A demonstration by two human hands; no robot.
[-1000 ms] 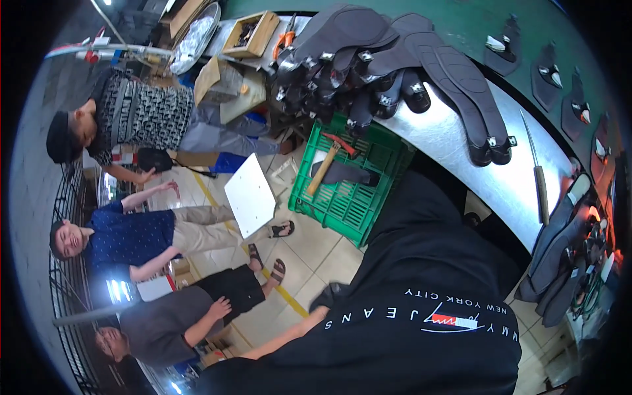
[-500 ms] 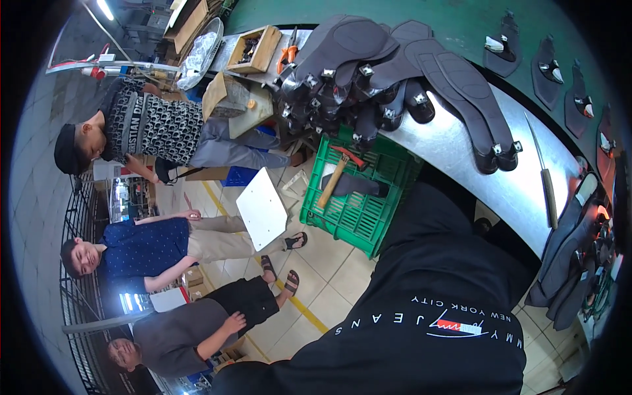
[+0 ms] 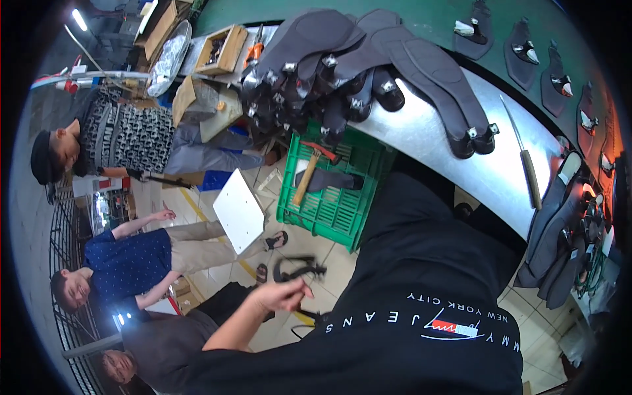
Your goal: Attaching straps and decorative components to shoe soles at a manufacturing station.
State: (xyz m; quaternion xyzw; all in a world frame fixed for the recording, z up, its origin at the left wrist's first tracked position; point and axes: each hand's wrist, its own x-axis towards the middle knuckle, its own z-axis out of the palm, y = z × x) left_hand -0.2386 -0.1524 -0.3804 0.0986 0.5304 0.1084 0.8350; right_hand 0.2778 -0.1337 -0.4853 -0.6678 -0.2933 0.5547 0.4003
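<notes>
Head view: black shirt [image 3: 421,309] hides both hands; one bare hand [image 3: 280,294] unclear.

A hammer [image 3: 308,175] is laid in the crate [image 3: 342,217], below the bench [image 3: 454,141]. Padded pieces [image 3: 368,59] are piled on the bench, with a knife [image 3: 525,161] placed to their right.

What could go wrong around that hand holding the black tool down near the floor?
The left hand grips the black tool only at the fingertips, so it might slip onto the tiles. Its cord trails by the feet and could snag. On the bench, a long knife lies unguarded, and the heaped grey pads overhang the edge above the green crate, so some could slide off.
</notes>
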